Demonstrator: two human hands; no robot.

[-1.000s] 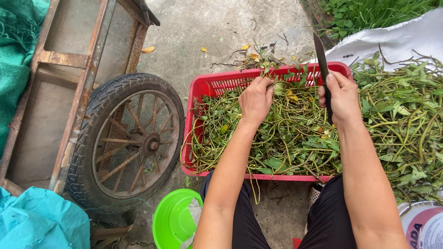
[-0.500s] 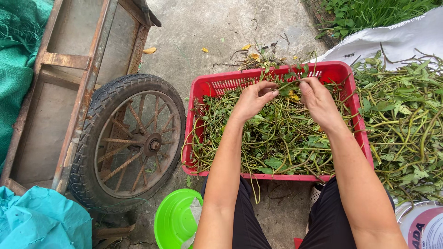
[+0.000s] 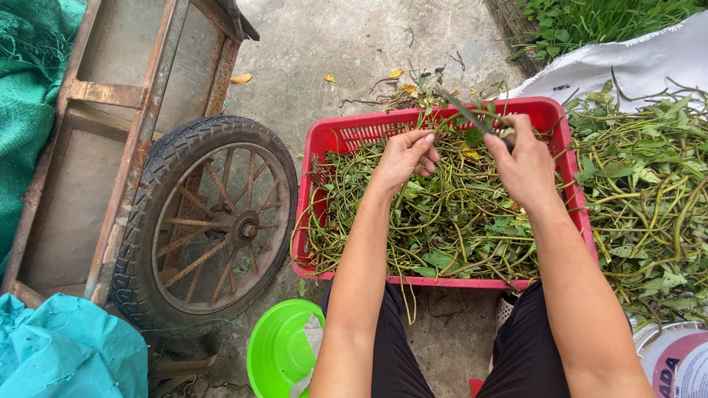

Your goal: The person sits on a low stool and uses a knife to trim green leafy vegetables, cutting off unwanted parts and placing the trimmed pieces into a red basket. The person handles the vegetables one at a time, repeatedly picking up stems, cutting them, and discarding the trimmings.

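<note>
A red plastic crate (image 3: 346, 136) full of green leafy vine stems (image 3: 442, 221) sits on the concrete in front of my knees. Both hands hover over its far half. My left hand (image 3: 404, 156) has its fingers curled on a green stem (image 3: 442, 124) lifted out of the heap. My right hand (image 3: 525, 163) grips a knife (image 3: 464, 112), and the dark blade slants up and to the left across that stem. The two hands are about a hand's width apart. A bigger loose pile of the same vines (image 3: 649, 191) lies just right of the crate.
A rusty cart with a spoked rubber wheel (image 3: 214, 221) stands at left, close to the crate. A green plastic bowl (image 3: 276, 346) lies by my left knee, a white bucket (image 3: 675, 361) at bottom right. Also here: a teal tarp (image 3: 59, 354) and a white sack (image 3: 627, 66).
The knife blade stood upright a second ago and now slants to the left. Both hands have moved toward the crate's far edge, and the left hand has lifted a stem.
</note>
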